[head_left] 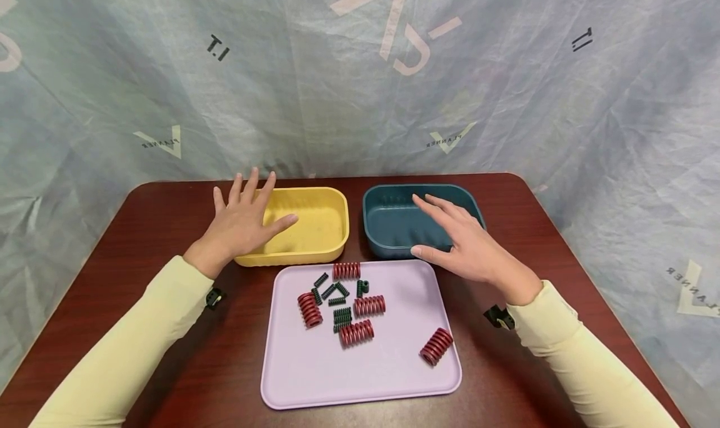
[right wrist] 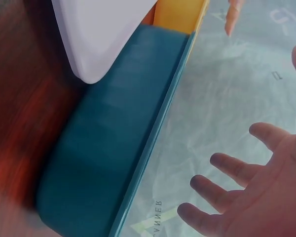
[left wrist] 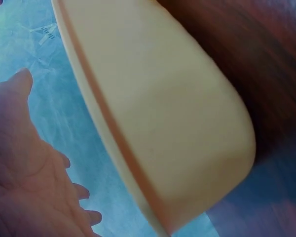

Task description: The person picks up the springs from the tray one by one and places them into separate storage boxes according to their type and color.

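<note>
My left hand, fingers spread, hovers over the left end of a yellow bin. In the left wrist view its palm is bare beside the yellow wall. Over the right part of a dark teal bin is my right hand, fingers extended and holding nothing. A lilac tray lies in front of both bins. On it are several thick red springs, one red spring apart at the right, and several small dark green springs grouped toward the upper left.
The dark reddish wooden table carries the tray and both bins, which stand side by side near its back edge. Behind and around the table hangs a grey printed sheet.
</note>
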Tool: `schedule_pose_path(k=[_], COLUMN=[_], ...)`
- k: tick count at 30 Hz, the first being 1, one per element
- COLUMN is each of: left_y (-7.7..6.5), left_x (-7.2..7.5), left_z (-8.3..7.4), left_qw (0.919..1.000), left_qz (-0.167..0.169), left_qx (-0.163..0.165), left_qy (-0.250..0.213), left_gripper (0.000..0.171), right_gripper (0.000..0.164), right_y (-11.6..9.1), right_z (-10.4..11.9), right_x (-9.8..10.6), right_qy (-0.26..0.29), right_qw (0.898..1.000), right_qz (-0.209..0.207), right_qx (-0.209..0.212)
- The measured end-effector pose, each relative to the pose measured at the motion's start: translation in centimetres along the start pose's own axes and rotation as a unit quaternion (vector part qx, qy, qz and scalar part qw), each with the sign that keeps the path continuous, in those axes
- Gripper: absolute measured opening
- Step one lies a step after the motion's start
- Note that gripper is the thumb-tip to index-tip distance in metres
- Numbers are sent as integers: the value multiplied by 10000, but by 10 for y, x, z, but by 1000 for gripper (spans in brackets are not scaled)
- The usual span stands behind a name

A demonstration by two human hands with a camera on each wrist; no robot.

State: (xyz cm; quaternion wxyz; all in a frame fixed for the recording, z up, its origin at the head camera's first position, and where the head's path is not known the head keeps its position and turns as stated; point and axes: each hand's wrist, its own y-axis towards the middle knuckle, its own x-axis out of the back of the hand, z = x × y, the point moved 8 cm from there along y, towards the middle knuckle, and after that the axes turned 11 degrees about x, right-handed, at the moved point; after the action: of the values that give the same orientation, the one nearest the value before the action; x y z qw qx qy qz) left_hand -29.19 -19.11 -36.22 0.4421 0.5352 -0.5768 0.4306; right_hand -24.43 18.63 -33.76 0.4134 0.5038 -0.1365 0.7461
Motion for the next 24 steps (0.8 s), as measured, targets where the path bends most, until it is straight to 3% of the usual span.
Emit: schedule_pose_path(k=[16,24], left_y=[-25,-46], left_x=[2,10], left_z=[-15,-20], left_qw=[9979,9930], left_qz=[-466,-822], left_qx=[-335,-333], left_qy=[-309,-776], left_gripper=[96,88], right_gripper=[88,90], right_y=[-13,-20], right_z=[10,9], right_x=[-7,-13], right_qy=[434,688], right_qw=[9986,9975], right_qz=[-132,-74], right_qx=[276,165])
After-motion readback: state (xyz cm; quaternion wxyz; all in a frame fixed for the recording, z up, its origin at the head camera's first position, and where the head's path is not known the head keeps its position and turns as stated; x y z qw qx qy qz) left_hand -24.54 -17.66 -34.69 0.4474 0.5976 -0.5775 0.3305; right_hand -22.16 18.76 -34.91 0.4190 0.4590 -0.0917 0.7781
